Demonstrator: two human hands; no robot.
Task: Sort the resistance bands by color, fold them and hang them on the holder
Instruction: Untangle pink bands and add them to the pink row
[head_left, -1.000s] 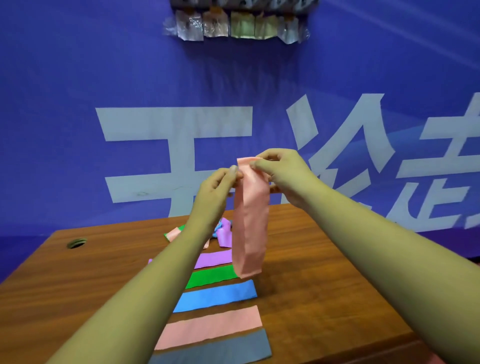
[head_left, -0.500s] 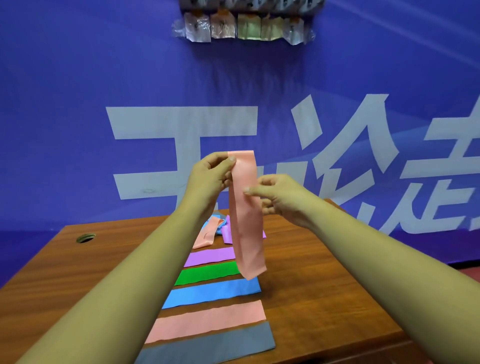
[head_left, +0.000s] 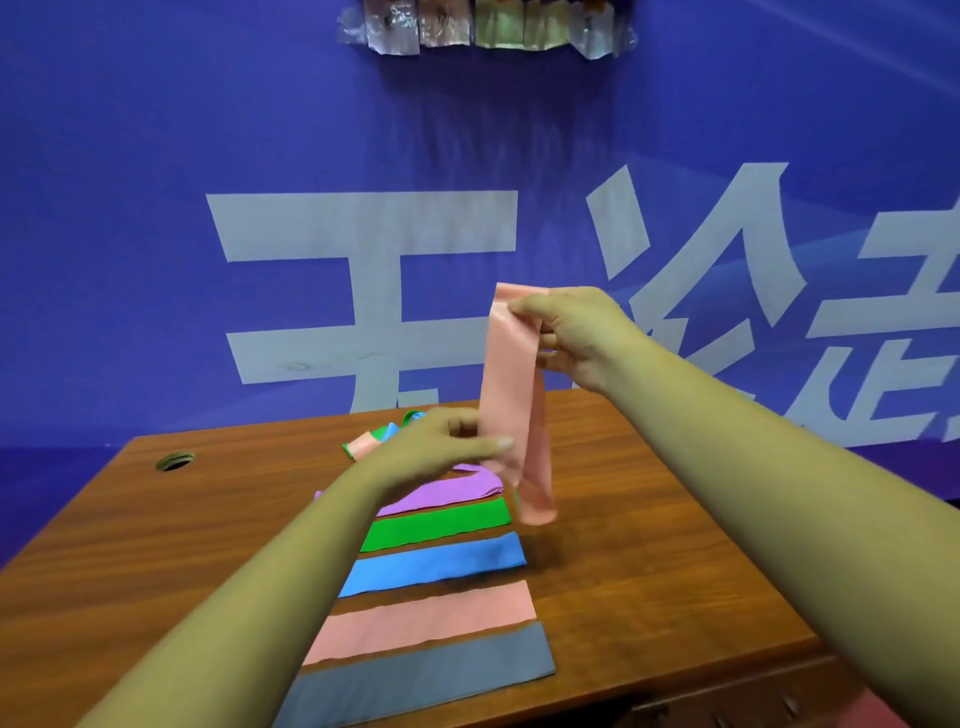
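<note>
— While the right hand (head_left: 571, 332) pinches the top edge of the hanging pink band (head_left: 511, 395) between thumb and curled fingers, what is the left hand (head_left: 441, 447) doing?

— It meets the band lower down. The thumb lies across the front and the fingers curl at the left edge. Blur softens it, but it reads as a pinch.

— And the band itself?

— It is thin, smooth and faintly glossy, doubled into a long narrow loop. It hangs upright in the air above the table (head_left: 675, 519), with its rounded lower fold just over the right end of the sorted row.

— Describe the row.

— Five flat strips lie side by side on the wood-grain top. Farthest is the purple band (head_left: 447, 493), rumpled at its right end, then the green band (head_left: 436, 527), the blue band (head_left: 436, 569) and the flat pink band (head_left: 426, 621). The grey band (head_left: 415, 680) is nearest the camera, touching the pink one.

— Anything else?

— A crumpled heap of mixed bands (head_left: 371, 441) sits just beyond the left hand. There is a round hole (head_left: 175, 461) near the table's far left corner. Behind stands a blue backdrop (head_left: 156, 156) with large white characters.
</note>
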